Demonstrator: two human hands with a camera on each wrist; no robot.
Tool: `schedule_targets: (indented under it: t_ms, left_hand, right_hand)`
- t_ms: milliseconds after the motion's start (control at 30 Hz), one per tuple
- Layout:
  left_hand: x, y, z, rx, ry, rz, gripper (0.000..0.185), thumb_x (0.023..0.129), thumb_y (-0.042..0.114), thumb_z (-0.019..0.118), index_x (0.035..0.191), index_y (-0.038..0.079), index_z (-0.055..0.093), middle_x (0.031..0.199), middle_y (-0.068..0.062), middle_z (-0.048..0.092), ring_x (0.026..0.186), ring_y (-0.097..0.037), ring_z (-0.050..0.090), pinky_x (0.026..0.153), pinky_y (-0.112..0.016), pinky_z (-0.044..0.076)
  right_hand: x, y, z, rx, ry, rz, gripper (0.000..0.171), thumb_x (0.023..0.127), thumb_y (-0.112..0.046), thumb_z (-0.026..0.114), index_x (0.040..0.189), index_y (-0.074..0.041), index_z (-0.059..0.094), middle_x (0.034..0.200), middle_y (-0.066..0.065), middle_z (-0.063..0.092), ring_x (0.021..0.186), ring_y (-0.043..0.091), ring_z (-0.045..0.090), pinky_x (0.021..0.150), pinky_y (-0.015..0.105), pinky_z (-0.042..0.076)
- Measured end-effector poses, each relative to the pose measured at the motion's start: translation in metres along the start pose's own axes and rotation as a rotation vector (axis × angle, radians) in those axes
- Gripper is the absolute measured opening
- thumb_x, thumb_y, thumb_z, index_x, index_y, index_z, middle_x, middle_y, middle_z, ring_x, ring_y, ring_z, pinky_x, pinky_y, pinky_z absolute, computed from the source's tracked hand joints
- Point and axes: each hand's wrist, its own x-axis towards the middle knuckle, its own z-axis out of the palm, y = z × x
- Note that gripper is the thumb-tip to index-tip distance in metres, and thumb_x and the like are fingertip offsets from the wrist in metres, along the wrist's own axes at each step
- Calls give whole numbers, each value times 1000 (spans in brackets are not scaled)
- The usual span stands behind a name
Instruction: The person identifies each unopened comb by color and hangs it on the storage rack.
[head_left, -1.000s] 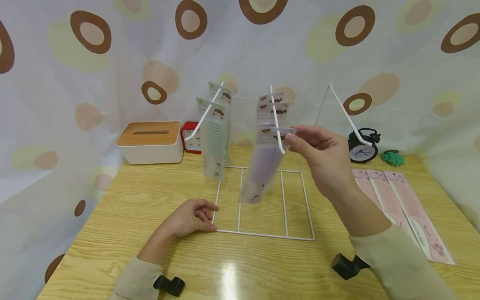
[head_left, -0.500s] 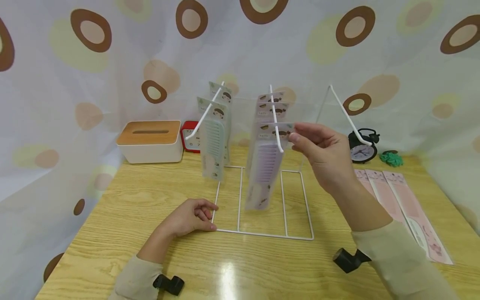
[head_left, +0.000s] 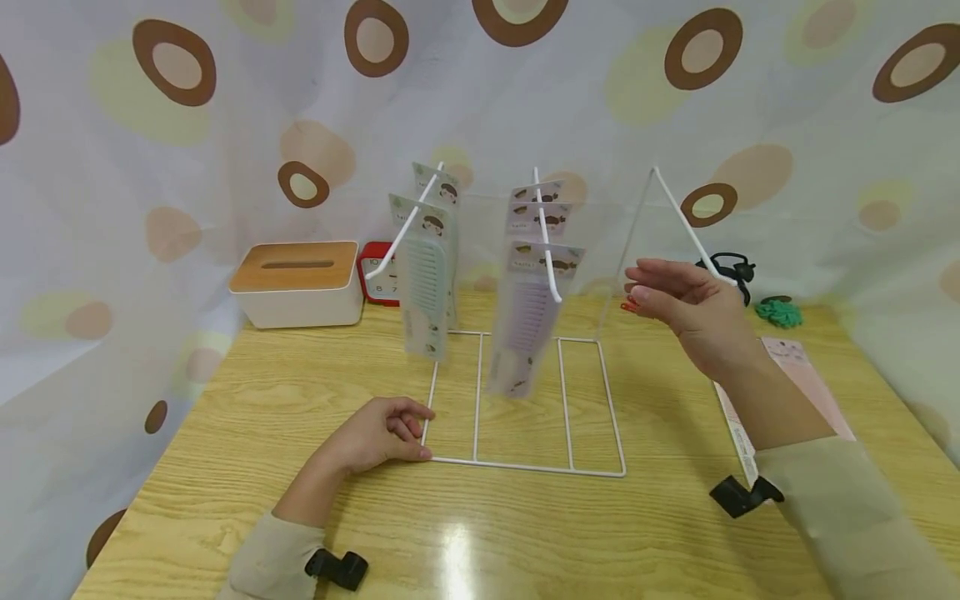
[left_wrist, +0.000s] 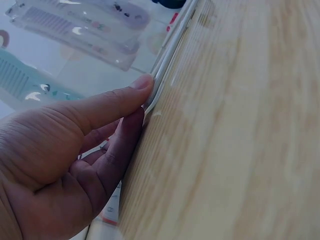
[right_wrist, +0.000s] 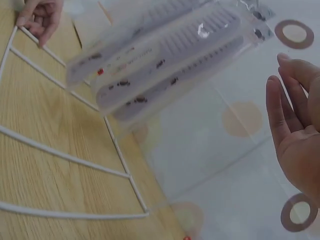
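Observation:
A white wire rack (head_left: 525, 467) stands on the wooden table with three slanted hooks. Green comb packs (head_left: 426, 283) hang on the left hook, purple comb packs (head_left: 525, 325) on the middle hook (head_left: 546, 242), and the right hook (head_left: 678, 217) is bare. My right hand (head_left: 647, 287) hovers open and empty between the middle and right hooks, clear of the purple packs (right_wrist: 170, 55). My left hand (head_left: 408, 433) pinches the near left corner of the rack's base wire (left_wrist: 170, 55) between thumb and fingers (left_wrist: 135, 90).
Pink comb packs (head_left: 795, 367) lie flat at the right, partly behind my right arm. A tissue box (head_left: 296, 283) and a red clock (head_left: 372, 275) stand at the back left. A black alarm clock (head_left: 731, 267) and a green scrunchie (head_left: 778, 312) sit at the back right. A spotted curtain surrounds the table.
My right hand let go of the front purple pack, which now hangs on the middle hook, and drew away to the right with its fingers spread. The left hand stayed put.

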Motion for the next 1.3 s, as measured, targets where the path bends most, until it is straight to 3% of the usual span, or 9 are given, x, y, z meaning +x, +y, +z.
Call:
schedule_targets:
  t_ms: [233, 433, 700, 933, 967, 1067, 1200, 1300]
  left_hand:
    - [0, 0, 0, -1, 0, 10, 52, 79, 7, 84, 124, -6, 61, 91, -10, 61, 75, -13, 62, 71, -24, 52]
    - [0, -3, 0, 12, 9, -4, 52, 78, 10, 85, 124, -3, 63, 92, -9, 61, 75, -14, 62, 73, -25, 52]
    - [1, -4, 0, 10, 17, -5, 52, 78, 10, 86, 123, -2, 64, 93, -9, 61, 76, -15, 61, 73, -26, 52]
    - [1, -3, 2, 16, 22, -11, 52, 77, 9, 86, 123, -2, 64, 92, -9, 61, 76, -15, 62, 73, -27, 52]
    - [1, -3, 2, 18, 22, -10, 52, 78, 9, 85, 123, -2, 64, 92, -9, 61, 76, -15, 63, 73, -27, 52]
    - [2, -3, 2, 17, 20, -6, 52, 78, 9, 86, 124, -2, 64, 92, -9, 61, 76, -15, 63, 73, -26, 53]
    - [1, -3, 2, 13, 22, -12, 52, 78, 10, 86, 124, -1, 64, 92, -9, 61, 74, -14, 62, 73, -26, 52]
    - [1, -3, 1, 11, 25, -15, 51, 78, 9, 85, 123, -1, 64, 92, -9, 61, 74, -14, 62, 72, -26, 52]
  right_hand:
    - [2, 15, -47, -6, 70, 29, 35, 92, 5, 65, 123, -9, 70, 109, -4, 76, 101, 7, 72, 80, 21, 57]
    - [2, 34, -84, -120, 85, 59, 37, 92, 2, 67, 128, -7, 67, 109, -8, 76, 95, 5, 72, 79, 20, 57]
    - [-3, 64, -122, -555, 103, 184, 44, 93, -16, 72, 133, 0, 61, 104, -27, 71, 91, -10, 66, 76, 16, 56]
    - [-9, 87, -164, -913, 27, 124, 41, 94, -16, 70, 129, 4, 63, 101, -38, 58, 87, -21, 53, 70, 7, 47]
    - [-9, 89, -170, -948, 19, 135, 42, 94, -17, 71, 130, 2, 63, 103, -37, 56, 87, -21, 51, 70, 8, 47]
    - [-10, 90, -182, -1050, -18, 208, 50, 93, -22, 72, 137, -4, 59, 117, -13, 65, 91, -15, 52, 69, 11, 46]
    - [-9, 92, -189, -1122, -96, 286, 66, 89, -31, 77, 144, -6, 52, 135, 23, 58, 105, 18, 59, 72, 15, 46]
    - [-7, 93, -192, -1185, -165, 295, 76, 86, -40, 79, 146, -5, 49, 134, 26, 57, 106, 36, 55, 74, 25, 46]
